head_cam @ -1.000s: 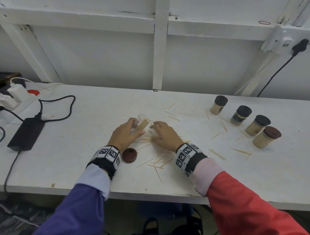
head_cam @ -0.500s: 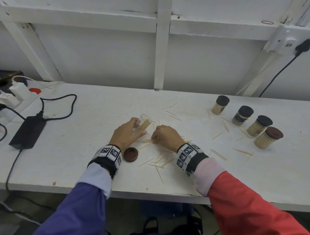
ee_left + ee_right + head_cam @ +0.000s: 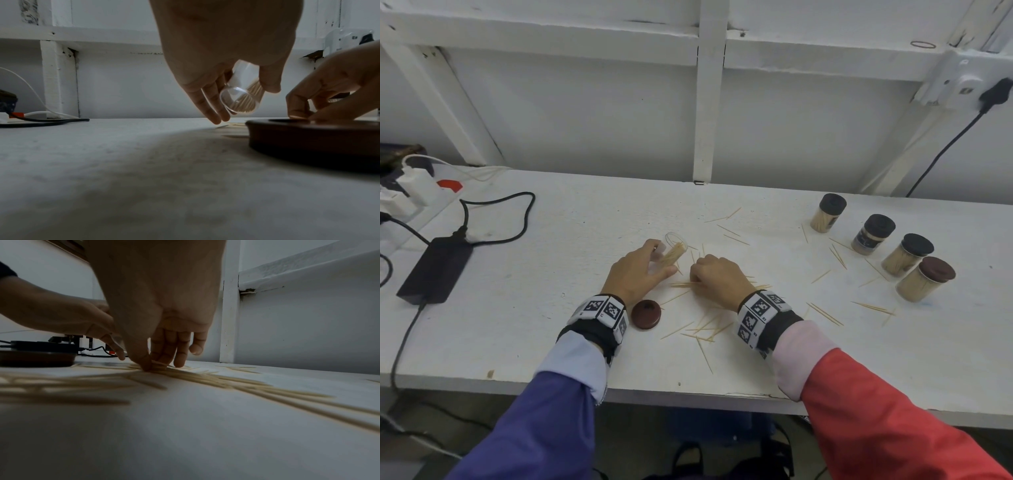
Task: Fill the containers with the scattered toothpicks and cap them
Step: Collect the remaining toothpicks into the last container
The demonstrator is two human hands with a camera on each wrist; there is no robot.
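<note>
My left hand grips a clear uncapped container, tilted and partly filled with toothpicks; the left wrist view shows the container between thumb and fingers just above the table. Its brown cap lies flat on the table beside my left wrist. My right hand is curled over a small pile of toothpicks; in the right wrist view its thumb and fingertips pinch toothpicks against the table. More loose toothpicks lie scattered between my wrists and to the right.
Several capped, filled containers stand in a row at the right of the white table. A black power adapter with cables lies at the left, with a power strip behind it. The wall stands behind the table.
My right hand has curled its fingers down and drawn back onto the toothpick pile. The left hand keeps holding the tilted container in nearly the same place.
</note>
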